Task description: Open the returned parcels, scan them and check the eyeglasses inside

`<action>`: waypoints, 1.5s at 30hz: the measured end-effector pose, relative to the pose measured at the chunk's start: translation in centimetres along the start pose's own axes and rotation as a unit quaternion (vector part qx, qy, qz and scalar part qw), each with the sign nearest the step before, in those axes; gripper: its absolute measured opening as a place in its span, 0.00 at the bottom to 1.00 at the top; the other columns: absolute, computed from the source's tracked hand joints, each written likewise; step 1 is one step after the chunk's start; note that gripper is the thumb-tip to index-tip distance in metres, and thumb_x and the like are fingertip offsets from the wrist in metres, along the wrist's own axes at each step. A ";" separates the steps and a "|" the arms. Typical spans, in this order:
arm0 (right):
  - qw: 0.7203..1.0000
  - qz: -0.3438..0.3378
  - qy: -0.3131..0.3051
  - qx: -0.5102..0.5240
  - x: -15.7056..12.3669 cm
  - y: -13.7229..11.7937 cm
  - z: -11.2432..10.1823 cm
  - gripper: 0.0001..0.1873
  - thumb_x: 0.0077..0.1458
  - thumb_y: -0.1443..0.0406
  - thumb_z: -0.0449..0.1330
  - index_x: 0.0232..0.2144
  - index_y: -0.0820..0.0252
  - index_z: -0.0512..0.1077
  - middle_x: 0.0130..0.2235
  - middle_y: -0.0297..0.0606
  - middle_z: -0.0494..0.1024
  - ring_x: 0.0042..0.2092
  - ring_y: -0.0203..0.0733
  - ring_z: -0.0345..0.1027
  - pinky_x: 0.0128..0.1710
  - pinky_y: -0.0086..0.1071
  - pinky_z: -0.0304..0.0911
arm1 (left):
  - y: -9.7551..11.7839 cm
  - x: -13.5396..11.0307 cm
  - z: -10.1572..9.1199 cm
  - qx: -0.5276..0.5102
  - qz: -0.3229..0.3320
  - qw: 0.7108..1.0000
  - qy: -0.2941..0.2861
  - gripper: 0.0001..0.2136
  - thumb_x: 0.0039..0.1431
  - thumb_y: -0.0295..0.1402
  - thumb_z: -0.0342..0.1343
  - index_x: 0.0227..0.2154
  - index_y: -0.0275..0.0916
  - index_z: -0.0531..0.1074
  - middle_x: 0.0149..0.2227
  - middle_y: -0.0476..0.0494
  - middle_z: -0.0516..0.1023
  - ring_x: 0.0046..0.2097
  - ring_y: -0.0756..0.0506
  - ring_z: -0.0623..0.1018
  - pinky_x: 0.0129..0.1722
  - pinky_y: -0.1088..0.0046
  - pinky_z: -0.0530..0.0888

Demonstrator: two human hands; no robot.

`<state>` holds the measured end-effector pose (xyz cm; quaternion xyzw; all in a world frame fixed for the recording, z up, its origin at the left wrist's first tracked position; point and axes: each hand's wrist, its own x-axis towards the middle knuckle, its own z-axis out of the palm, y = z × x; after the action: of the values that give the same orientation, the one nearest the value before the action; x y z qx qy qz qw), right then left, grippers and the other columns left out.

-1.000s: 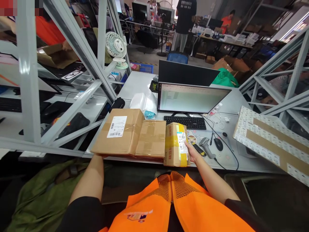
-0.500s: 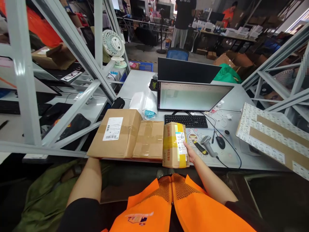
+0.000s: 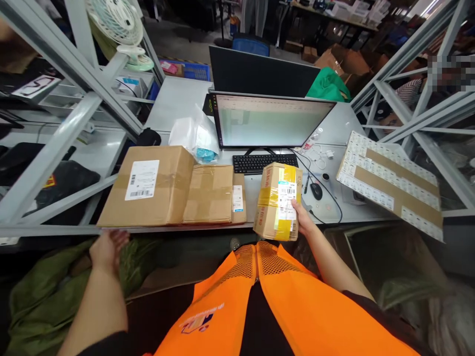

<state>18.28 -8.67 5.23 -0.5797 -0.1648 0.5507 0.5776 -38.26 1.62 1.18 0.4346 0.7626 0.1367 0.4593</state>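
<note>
Gripping the yellow-taped box (image 3: 275, 201) just right of the head view's centre, your right hand (image 3: 305, 218) held it before the keyboard (image 3: 256, 163), partly covering that. Your left hand (image 3: 107, 248), lower left, had loosely spread fingers below the large carton (image 3: 148, 202). The mouse (image 3: 316, 191) and patterned carton (image 3: 393, 185) lay at the right.

Forward and to the left of the orange vest (image 3: 232, 321), the left hand (image 3: 107, 249) was held with its fingers loosely parted (rather blurred), its left forearm (image 3: 99, 299) pointing nearly straight ahead. Forward and to the right of the vest, the right hand (image 3: 304, 218) was in a grasp, its right forearm (image 3: 332, 259) slanting inward.
</note>
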 end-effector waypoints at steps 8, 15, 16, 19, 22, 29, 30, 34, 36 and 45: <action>0.999 -0.026 -0.038 -0.022 0.2 2.6 -2.1 0.40 0.50 0.46 0.74 0.60 0.50 0.67 0.59 0.42 0.79 0.59 0.55 0.75 0.61 0.51 0.72 | 0.2 -12.8 20.5 -0.124 0.115 0.952 -0.254 0.35 0.48 0.68 0.61 0.38 0.38 0.78 0.34 0.39 0.83 0.34 0.41 0.81 0.33 0.65 0.76; 0.979 -0.046 -0.149 -0.129 3.1 4.1 -2.6 0.53 0.51 0.44 0.71 0.70 0.51 0.53 0.67 0.47 0.71 0.65 0.55 0.69 0.66 0.51 0.66 | 18.6 -11.8 31.4 -0.226 0.313 0.918 -0.092 0.52 0.47 0.46 0.74 0.72 0.41 0.53 0.73 0.29 0.60 0.70 0.33 0.67 0.68 0.52 0.66; 0.977 -0.038 -0.156 -0.141 3.6 4.1 -3.4 0.55 0.51 0.43 0.71 0.71 0.52 0.51 0.67 0.48 0.70 0.65 0.54 0.69 0.65 0.51 0.67 | 19.7 -11.3 32.5 -0.231 0.311 0.916 -0.105 0.54 0.47 0.44 0.75 0.72 0.42 0.51 0.73 0.29 0.59 0.70 0.33 0.67 0.68 0.52 0.66; 0.962 0.014 -0.192 -0.194 5.4 3.1 -6.7 0.54 0.53 0.43 0.69 0.72 0.53 0.51 0.64 0.48 0.74 0.60 0.54 0.74 0.60 0.52 0.71 | 20.7 -10.3 36.1 -0.270 0.267 0.909 -0.172 0.54 0.49 0.41 0.75 0.73 0.42 0.48 0.70 0.28 0.65 0.65 0.33 0.73 0.65 0.51 0.71; 0.938 0.018 -0.179 -0.296 7.9 1.1 -10.6 0.40 0.57 0.46 0.66 0.65 0.56 0.65 0.58 0.47 0.79 0.56 0.53 0.77 0.59 0.50 0.71 | 20.0 -9.6 39.9 -0.286 0.208 0.917 -0.183 0.51 0.53 0.40 0.73 0.73 0.40 0.49 0.67 0.28 0.70 0.62 0.34 0.77 0.61 0.51 0.75; 0.820 -0.069 0.060 -0.565 13.8 -3.1 -17.4 0.25 0.66 0.57 0.57 0.60 0.65 0.71 0.56 0.53 0.80 0.58 0.54 0.74 0.60 0.41 0.65 | 17.7 -7.9 46.1 -0.203 0.170 0.960 -0.095 0.46 0.55 0.38 0.71 0.71 0.36 0.53 0.63 0.28 0.74 0.62 0.35 0.77 0.64 0.53 0.71; 0.796 -0.072 0.064 -0.598 14.4 -3.1 -17.9 0.26 0.66 0.57 0.58 0.61 0.66 0.70 0.58 0.55 0.78 0.60 0.56 0.72 0.60 0.41 0.64 | 17.3 -7.8 46.6 -0.213 0.180 0.956 -0.094 0.45 0.57 0.40 0.70 0.71 0.37 0.52 0.64 0.29 0.74 0.62 0.35 0.77 0.64 0.54 0.71; 0.723 -0.046 0.032 -0.688 15.4 -1.4 -18.3 0.33 0.64 0.56 0.61 0.64 0.71 0.64 0.61 0.61 0.73 0.63 0.60 0.68 0.59 0.40 0.63 | 16.3 -7.9 48.0 -0.224 0.180 0.956 -0.056 0.46 0.57 0.44 0.70 0.72 0.39 0.51 0.64 0.29 0.74 0.63 0.36 0.76 0.64 0.54 0.70; 0.707 -0.040 0.031 -0.705 15.4 -0.3 -17.7 0.34 0.64 0.58 0.61 0.65 0.71 0.63 0.61 0.60 0.73 0.63 0.61 0.67 0.59 0.41 0.63 | 16.3 -8.1 48.1 -0.204 0.172 0.963 -0.034 0.47 0.56 0.45 0.70 0.72 0.39 0.52 0.64 0.29 0.74 0.63 0.35 0.76 0.64 0.54 0.70; 0.765 0.005 0.028 -0.643 15.3 -4.1 -15.3 0.23 0.65 0.57 0.58 0.55 0.67 0.70 0.47 0.55 0.81 0.46 0.54 0.79 0.44 0.39 0.73 | 16.7 -9.4 47.2 -0.217 0.139 0.966 -0.037 0.40 0.59 0.44 0.68 0.70 0.40 0.57 0.61 0.32 0.77 0.60 0.36 0.79 0.59 0.57 0.74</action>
<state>37.98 -2.40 -2.35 -0.8312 -0.4612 0.3023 0.0705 11.30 -5.03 -8.72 0.4309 0.6292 0.3449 0.5472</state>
